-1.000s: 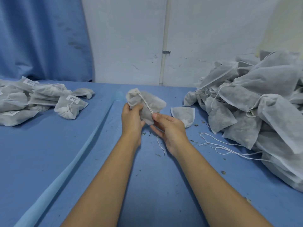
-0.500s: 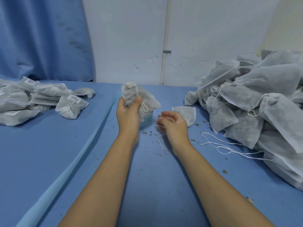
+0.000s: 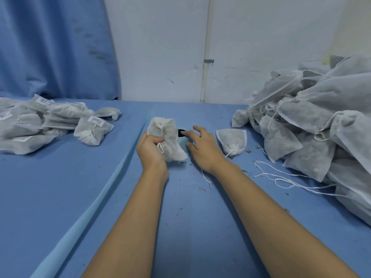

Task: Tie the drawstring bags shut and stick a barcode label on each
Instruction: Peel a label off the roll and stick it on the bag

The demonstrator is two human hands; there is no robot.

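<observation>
My left hand [image 3: 151,147] grips a white drawstring bag [image 3: 168,137] at mid-table, its neck gathered and its looped cord hanging by my thumb. My right hand [image 3: 202,146] is just right of the bag, fingers spread and relaxed, reaching over a small dark object [image 3: 181,132] that lies behind the bag; what that object is cannot be told. The right hand holds nothing. A tied bag [image 3: 232,141] lies on the table right of my right hand.
A heap of labelled bags [image 3: 50,121] lies at the left, a tall heap of unlabelled bags [image 3: 313,127] at the right. Loose white cords [image 3: 281,177] trail over the blue table [image 3: 60,187]. A raised seam [image 3: 96,207] runs diagonally. The wall stands behind.
My right hand let go of the cord and moved forward toward the dark object. My left hand lowered the bag and turned it so the tied neck points up.
</observation>
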